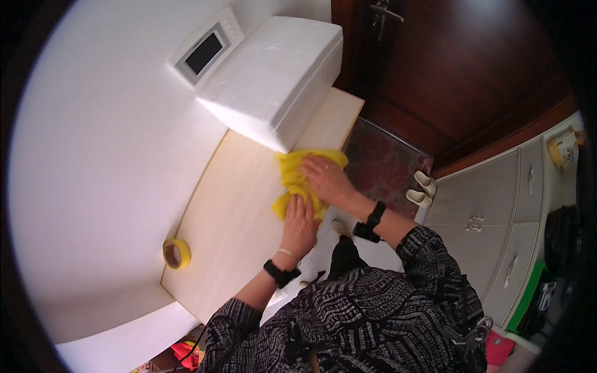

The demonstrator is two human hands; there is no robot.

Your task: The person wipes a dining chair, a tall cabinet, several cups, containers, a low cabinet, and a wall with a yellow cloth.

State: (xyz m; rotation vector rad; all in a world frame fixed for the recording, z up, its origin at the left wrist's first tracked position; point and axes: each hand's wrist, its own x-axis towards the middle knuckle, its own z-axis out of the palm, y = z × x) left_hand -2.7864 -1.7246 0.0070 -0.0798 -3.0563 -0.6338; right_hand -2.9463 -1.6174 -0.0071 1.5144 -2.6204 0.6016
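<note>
A crumpled yellow cloth (pixel 291 169) lies on the light wood-grain top (pixel 233 210) of a cabinet or table, against the lower corner of a white foam box (pixel 280 70). My right hand (pixel 326 179) grips and presses the upper part of the cloth, its fingers bent over the folds. My left hand (pixel 300 228) holds the nearer end down, with its fingers lying forward on the fabric. Both hands are at the front edge of the top. A roll of yellow tape (pixel 184 254) stands at the far left, by the wall.
A wall intercom panel (pixel 205 51) is mounted behind the foam box. Beyond is a dark wooden door (pixel 457 60) with a metal handle (pixel 387 11). Pale slippers (pixel 419 198) lie on a patterned mat (pixel 382 163). A grey cabinet (pixel 480 200) with drawers stands at the right.
</note>
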